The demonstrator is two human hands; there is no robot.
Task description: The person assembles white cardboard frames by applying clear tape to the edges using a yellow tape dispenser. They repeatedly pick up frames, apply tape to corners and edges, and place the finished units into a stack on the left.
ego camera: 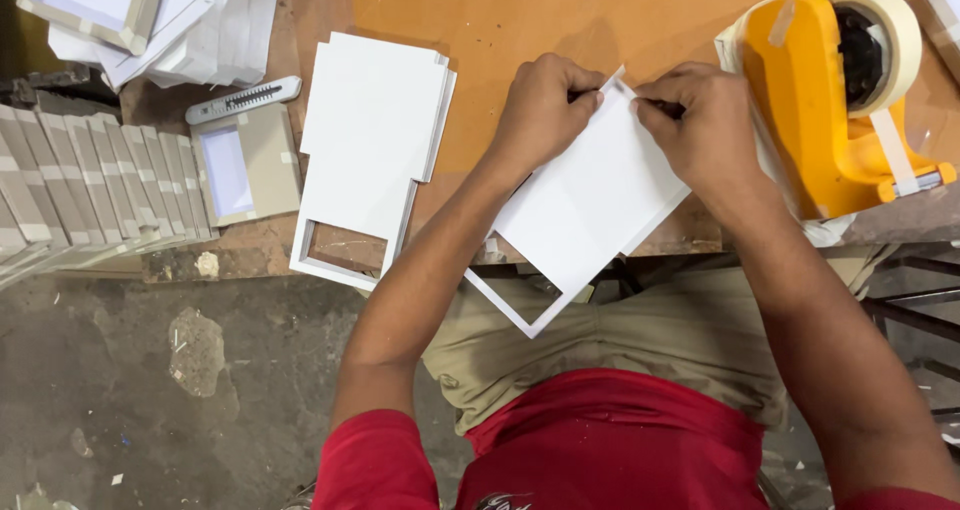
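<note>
A white board piece (pixel 585 205) with a frame-shaped cut-out end lies tilted across the front edge of the wooden table (pixel 560 15), its lower corner hanging over my lap. My left hand (pixel 545 105) pinches the piece's top corner from the left. My right hand (pixel 700 120) pinches the same corner from the right, fingertips almost meeting the left ones. Both hands are closed on the board.
A stack of similar white cut boards (pixel 370 140) lies left of my hands. A utility knife (pixel 243 99) and a small grey frame (pixel 245 165) sit further left, beside a row of frames (pixel 90 185). A yellow tape dispenser (pixel 840 90) stands at right.
</note>
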